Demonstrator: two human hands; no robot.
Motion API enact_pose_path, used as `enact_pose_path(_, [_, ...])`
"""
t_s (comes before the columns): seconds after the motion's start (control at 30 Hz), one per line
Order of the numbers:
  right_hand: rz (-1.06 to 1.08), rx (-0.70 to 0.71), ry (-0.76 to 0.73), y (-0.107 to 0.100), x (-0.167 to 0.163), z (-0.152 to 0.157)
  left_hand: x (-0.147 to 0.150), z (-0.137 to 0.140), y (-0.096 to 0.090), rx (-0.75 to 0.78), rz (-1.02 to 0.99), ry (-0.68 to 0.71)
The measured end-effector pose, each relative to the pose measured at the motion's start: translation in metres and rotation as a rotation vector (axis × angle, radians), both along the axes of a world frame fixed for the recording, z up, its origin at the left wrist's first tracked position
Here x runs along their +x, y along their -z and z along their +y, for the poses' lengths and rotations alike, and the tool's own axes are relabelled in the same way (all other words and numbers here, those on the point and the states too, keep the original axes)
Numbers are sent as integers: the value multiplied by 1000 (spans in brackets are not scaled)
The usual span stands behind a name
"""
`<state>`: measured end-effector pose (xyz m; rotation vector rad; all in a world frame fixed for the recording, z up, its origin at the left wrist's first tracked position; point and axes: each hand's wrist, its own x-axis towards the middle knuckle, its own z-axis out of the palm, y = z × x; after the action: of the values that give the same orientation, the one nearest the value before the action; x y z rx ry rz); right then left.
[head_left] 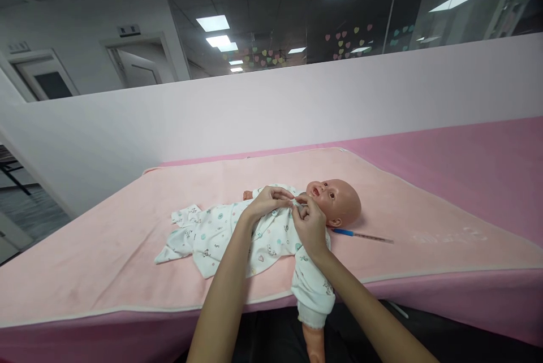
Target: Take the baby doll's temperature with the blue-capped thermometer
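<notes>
A baby doll [345, 200] lies on its back, head to the right, dressed in a white printed baby top [271, 250] and matching trousers [212, 233]. My left hand [271, 200] is at the front of the top below the neck, thumb and fingers pinched on the cloth. Close against it, my right hand [309, 221] also pinches the top near the collar, beside the doll's chin. Whatever fastener may be between the fingertips is hidden. One sleeved doll arm [314, 295] hangs over the near table edge, under my right forearm.
Beside the doll's head lies a thin blue-ended stick like a thermometer [362, 235]. A peach towel [136, 238] is spread beneath the doll over a pink cover [479, 165]. Behind it rises a white low wall [271, 108] with glass above.
</notes>
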<state>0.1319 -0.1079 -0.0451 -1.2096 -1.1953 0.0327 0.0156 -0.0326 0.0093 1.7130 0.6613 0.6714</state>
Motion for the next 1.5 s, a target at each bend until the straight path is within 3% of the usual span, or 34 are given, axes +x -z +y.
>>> enact_pose_path(0.4, [34,25,-15,-5,-2,-3,1,-3,-1,-59,-69,0])
enact_pose_path(0.67, [159,57,-104,-4,-2,-4,0,-6,-5,-82,-53,-7])
enact_pose_path(1.03, [31,102,9,-5,-4,-7,0,-9,-5,-113,-79,8])
enact_pose_path(1.5, [-96,91,24,0,-2,-2,0,-8,-3,-102,-74,-54])
